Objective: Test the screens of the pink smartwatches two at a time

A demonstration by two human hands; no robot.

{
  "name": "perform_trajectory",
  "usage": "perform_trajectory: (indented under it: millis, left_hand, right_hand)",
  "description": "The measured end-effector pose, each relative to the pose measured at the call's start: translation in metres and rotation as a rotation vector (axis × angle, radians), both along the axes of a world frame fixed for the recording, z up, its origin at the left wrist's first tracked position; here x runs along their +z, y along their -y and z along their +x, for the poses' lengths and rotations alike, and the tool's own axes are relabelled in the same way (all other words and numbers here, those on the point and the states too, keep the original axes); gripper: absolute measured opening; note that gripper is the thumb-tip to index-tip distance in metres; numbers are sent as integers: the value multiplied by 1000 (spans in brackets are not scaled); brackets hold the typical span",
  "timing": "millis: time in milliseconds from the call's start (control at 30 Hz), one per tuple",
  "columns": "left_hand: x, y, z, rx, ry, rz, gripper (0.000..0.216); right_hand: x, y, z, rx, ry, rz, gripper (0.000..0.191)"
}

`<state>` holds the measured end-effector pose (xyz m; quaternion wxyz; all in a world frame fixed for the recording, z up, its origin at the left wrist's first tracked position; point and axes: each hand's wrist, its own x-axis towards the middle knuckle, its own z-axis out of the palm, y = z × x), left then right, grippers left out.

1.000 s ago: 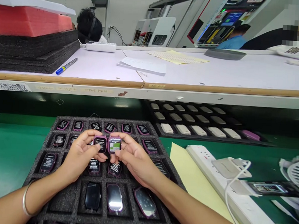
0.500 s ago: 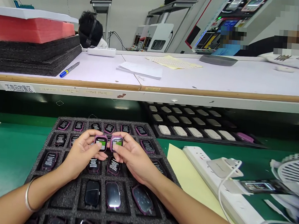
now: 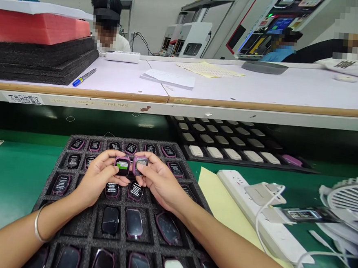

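My left hand [image 3: 98, 176] pinches a small purple watch body [image 3: 122, 165] with a lit screen showing green. My right hand [image 3: 157, 179] grips a second purple watch body [image 3: 140, 164] right beside it, its screen also lit. Both are held side by side just above a black foam tray [image 3: 48, 196] whose pockets hold several similar watch bodies with dark screens. A silver bangle sits on my left wrist.
A second dark tray [image 3: 192, 155] with pale and purple pieces lies under the shelf at the back right. A white power strip [image 3: 239, 195], cables, a charger, a yellow sheet [image 3: 220, 202] and a white fan [image 3: 350, 201] sit right. The shelf carries foam stacks, pen, papers. People sit beyond.
Both hands stay over the tray with the two watch bodies. The left one's screen went from dark text to green. A person behind the shelf has raised their head.
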<state>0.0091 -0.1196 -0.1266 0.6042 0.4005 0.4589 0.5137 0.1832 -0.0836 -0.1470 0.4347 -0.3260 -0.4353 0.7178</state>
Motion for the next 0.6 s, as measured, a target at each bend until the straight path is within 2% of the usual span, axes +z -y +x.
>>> perform_trajectory:
  millis: [300,600]
  left_hand:
    - [0,-1,1,34,-11,6,39]
    - [1,0,-1,7,-8,34,33]
  right_hand:
    - [-2,1,3,34,0,29,41]
    - [0,3,3,48,-7,29,36]
